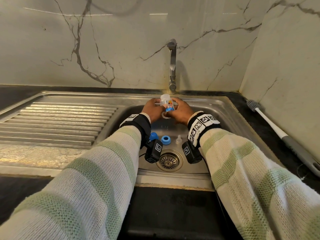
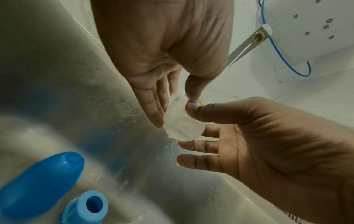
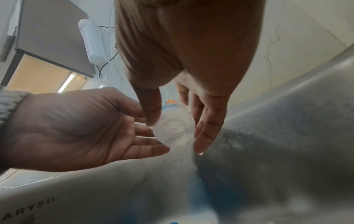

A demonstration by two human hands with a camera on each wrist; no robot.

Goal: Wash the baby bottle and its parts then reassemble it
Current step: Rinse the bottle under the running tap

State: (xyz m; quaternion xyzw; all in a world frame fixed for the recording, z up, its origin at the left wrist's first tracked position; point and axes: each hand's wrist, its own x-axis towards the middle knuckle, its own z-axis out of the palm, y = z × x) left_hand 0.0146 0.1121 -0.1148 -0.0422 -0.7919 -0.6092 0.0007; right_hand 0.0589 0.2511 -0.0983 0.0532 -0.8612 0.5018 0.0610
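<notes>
Both hands hold a clear baby bottle (image 1: 165, 103) with a coloured print over the sink basin (image 1: 204, 118), below the tap (image 1: 172, 66). Its open neck points up and its round base (image 2: 182, 127) faces the wrist cameras. My left hand (image 1: 156, 106) pinches it between thumb and straight fingers (image 2: 153, 109). My right hand (image 1: 174, 105) grips the other side, thumb against fingers (image 3: 205, 128). A thin stream of water (image 2: 239, 53) falls from the spout. On the basin floor lie a blue cap (image 1: 153, 135), a blue screw ring (image 1: 165, 139) and a clear nipple (image 1: 179, 139).
The drain strainer (image 1: 169, 160) sits near the basin's front. A ribbed draining board (image 1: 57, 122) lies to the left. A bottle brush (image 1: 277, 129) with a white and grey handle rests on the dark counter to the right. Marble wall stands behind and at right.
</notes>
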